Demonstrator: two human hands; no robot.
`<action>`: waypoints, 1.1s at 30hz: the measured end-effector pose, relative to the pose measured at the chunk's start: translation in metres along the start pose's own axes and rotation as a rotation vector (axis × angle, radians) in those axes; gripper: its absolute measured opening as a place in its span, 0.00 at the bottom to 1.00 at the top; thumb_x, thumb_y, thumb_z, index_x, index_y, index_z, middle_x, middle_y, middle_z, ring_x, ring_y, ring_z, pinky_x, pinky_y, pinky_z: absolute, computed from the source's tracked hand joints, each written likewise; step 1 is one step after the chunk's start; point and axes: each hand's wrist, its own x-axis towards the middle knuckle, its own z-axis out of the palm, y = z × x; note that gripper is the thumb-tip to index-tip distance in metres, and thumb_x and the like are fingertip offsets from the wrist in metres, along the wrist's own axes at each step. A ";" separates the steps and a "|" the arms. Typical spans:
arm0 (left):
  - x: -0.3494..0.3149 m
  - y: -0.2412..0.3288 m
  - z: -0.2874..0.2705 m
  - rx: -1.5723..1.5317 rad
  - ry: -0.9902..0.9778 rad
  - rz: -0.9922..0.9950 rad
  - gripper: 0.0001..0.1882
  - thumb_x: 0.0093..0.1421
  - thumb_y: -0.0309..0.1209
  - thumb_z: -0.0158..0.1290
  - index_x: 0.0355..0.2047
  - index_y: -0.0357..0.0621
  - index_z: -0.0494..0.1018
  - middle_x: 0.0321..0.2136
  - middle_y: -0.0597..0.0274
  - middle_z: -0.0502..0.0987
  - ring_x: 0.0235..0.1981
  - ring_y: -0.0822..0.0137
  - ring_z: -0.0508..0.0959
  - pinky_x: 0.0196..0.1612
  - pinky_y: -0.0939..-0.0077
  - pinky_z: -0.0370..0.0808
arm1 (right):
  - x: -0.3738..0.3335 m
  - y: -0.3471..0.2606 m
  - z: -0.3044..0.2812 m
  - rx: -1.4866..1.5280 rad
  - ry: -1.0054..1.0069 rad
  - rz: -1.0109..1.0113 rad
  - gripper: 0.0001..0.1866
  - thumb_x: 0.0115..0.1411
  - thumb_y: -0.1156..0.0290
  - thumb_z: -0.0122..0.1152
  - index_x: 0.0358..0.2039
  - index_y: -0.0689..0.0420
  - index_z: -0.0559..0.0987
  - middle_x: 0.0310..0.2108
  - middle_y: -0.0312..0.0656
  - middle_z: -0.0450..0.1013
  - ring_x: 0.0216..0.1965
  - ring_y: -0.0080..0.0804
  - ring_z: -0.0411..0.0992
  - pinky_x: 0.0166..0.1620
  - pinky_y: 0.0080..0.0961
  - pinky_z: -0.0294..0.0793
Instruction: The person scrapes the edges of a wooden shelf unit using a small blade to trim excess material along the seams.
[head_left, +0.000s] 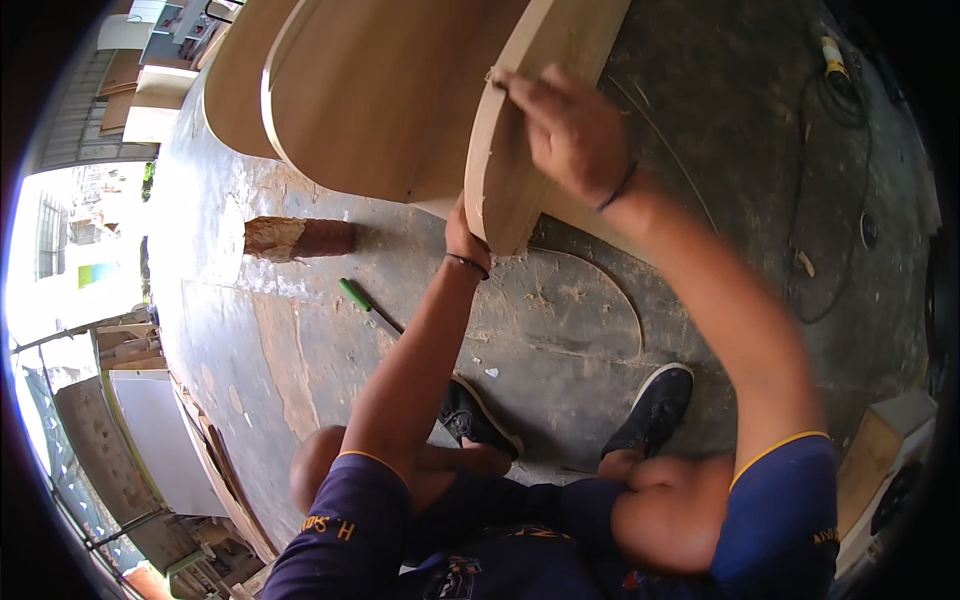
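Note:
A large pale wooden piece with curved panels point(370, 100) stands in front of me. Its nearest part is a thick board with a rounded lower end and a light edge point(480, 165). My left hand point(463, 235) grips this rounded end from below, with most of its fingers hidden behind the wood. Higher up, my right hand point(578, 135) is slightly blurred, its fingers closed and pressed to the board's edge. A small dark bit shows at those fingertips, too small to name. Curled shavings cling to the edge nearby.
On the floor lie a tool with a green handle point(354, 294), a brown paper-wrapped roll point(300, 238), a thin curved strip point(620, 290) and scattered shavings. A dark cable point(800, 190) runs along the right. Boards point(165, 440) lean at the left, beside a bright opening.

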 end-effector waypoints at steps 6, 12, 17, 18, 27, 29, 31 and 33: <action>0.000 0.005 -0.005 -0.082 0.009 -0.012 0.22 0.69 0.40 0.40 0.57 0.41 0.67 0.49 0.59 0.76 0.48 0.65 0.77 0.51 0.70 0.75 | -0.047 -0.030 0.013 0.143 -0.149 -0.145 0.17 0.53 0.77 0.55 0.43 0.44 0.77 0.29 0.37 0.67 0.31 0.41 0.72 0.32 0.36 0.76; 0.001 -0.001 -0.010 0.013 0.020 0.072 0.22 0.69 0.40 0.40 0.56 0.41 0.68 0.48 0.60 0.76 0.48 0.66 0.77 0.51 0.73 0.75 | -0.025 -0.025 0.017 0.149 -0.051 -0.039 0.20 0.52 0.80 0.58 0.46 0.47 0.77 0.25 0.41 0.67 0.29 0.40 0.70 0.31 0.36 0.73; 0.000 0.001 -0.011 -0.001 -0.004 0.026 0.20 0.69 0.40 0.41 0.53 0.41 0.70 0.43 0.62 0.78 0.43 0.67 0.78 0.47 0.74 0.75 | -0.035 -0.025 0.012 0.166 -0.101 -0.101 0.25 0.51 0.82 0.57 0.50 0.47 0.76 0.27 0.41 0.67 0.28 0.41 0.68 0.31 0.35 0.71; 0.001 -0.001 -0.013 0.039 -0.014 0.024 0.20 0.68 0.40 0.41 0.53 0.42 0.70 0.43 0.63 0.78 0.43 0.68 0.78 0.46 0.74 0.75 | -0.018 -0.014 0.009 0.106 0.001 -0.070 0.17 0.52 0.78 0.56 0.42 0.46 0.77 0.27 0.38 0.67 0.29 0.41 0.70 0.29 0.36 0.72; 0.012 -0.007 -0.031 0.113 -0.012 0.042 0.19 0.67 0.40 0.44 0.49 0.42 0.74 0.43 0.65 0.77 0.44 0.70 0.76 0.47 0.77 0.71 | -0.045 -0.033 0.018 0.168 -0.155 -0.151 0.23 0.53 0.75 0.59 0.51 0.42 0.77 0.26 0.37 0.64 0.30 0.38 0.69 0.31 0.37 0.75; 0.004 -0.013 -0.017 0.067 -0.027 0.051 0.20 0.67 0.40 0.44 0.51 0.42 0.73 0.44 0.64 0.77 0.45 0.70 0.76 0.48 0.77 0.71 | -0.016 -0.012 0.004 0.028 -0.113 -0.026 0.24 0.54 0.75 0.59 0.52 0.41 0.77 0.26 0.37 0.64 0.29 0.39 0.69 0.31 0.38 0.75; 0.005 -0.007 -0.011 0.069 -0.053 0.021 0.20 0.67 0.40 0.43 0.52 0.41 0.73 0.45 0.63 0.77 0.46 0.70 0.76 0.49 0.76 0.71 | -0.021 -0.011 0.013 0.059 -0.110 -0.020 0.27 0.54 0.77 0.57 0.55 0.40 0.76 0.26 0.38 0.63 0.29 0.39 0.69 0.30 0.37 0.74; 0.011 -0.004 -0.021 0.123 -0.050 0.055 0.21 0.67 0.40 0.43 0.53 0.41 0.72 0.46 0.62 0.77 0.46 0.70 0.76 0.49 0.75 0.71 | -0.045 -0.042 0.022 0.170 -0.132 0.038 0.28 0.54 0.78 0.56 0.56 0.40 0.75 0.26 0.38 0.64 0.29 0.39 0.69 0.30 0.36 0.74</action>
